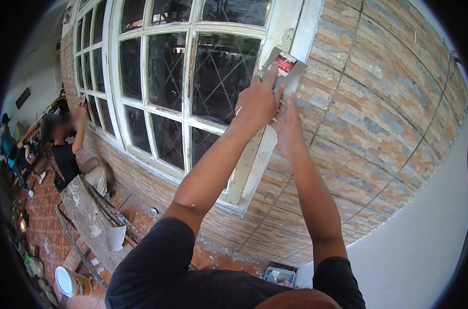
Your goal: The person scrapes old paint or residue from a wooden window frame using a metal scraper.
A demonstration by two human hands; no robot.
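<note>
A wide-bladed scraper (294,75) with a red label lies against the white window frame (284,37), where the frame meets the stone-look tiles. My left hand (258,102) is closed around it, one finger stretched along the blade. From below, my right hand (287,123) grips the scraper's lower part, close beside the left. The handle is mostly hidden by my hands. Paint on the frame around the glass panes (226,72) looks chipped and worn.
A scaffold plank (84,213) on a frame stands at lower left, with a white container (115,238) on it. A paint bucket (72,282) stands nearby. Another person (66,159) works at the farther window. A plastic tray (279,276) sits below me by the wall.
</note>
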